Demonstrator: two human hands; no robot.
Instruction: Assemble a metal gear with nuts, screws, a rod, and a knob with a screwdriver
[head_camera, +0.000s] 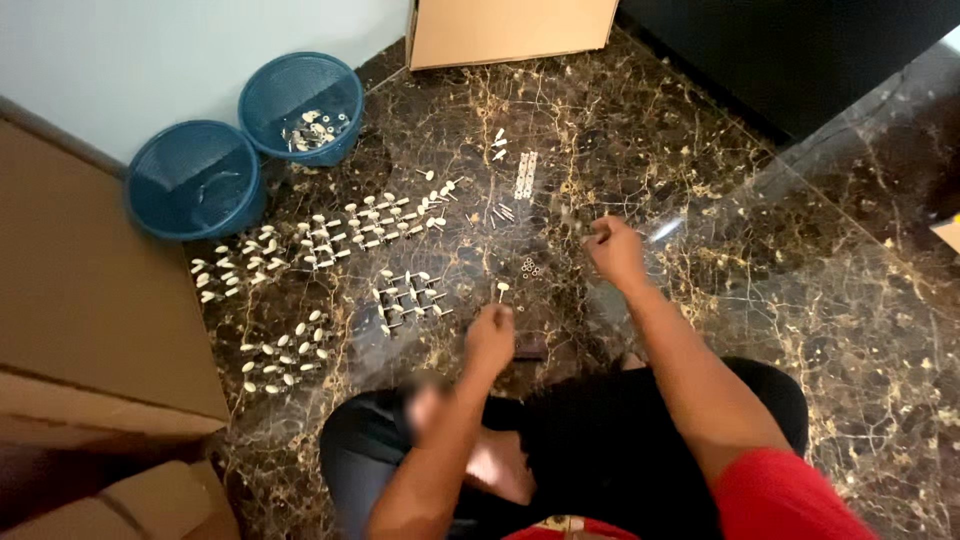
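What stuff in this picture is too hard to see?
- Head view: whatever the left hand and right hand pinch is hidden inside closed fingers.
- The small white parts on the floor are too tiny to identify.
- The cardboard box is cut off by the top edge.
- The far blue basket holds a blurry jumble.

Both bare arms extended forward and downward, seen from above the seated person.

The left hand (490, 338) is closed into a loose fist, knuckles up, fingers curled under at the end of a forearm that rises from the lower centre. The right hand (614, 250) reaches farther out than the left, fingers pinched together and slightly blurred; its forearm runs back diagonally to a red short sleeve. The two hands are apart, neither touching the other.
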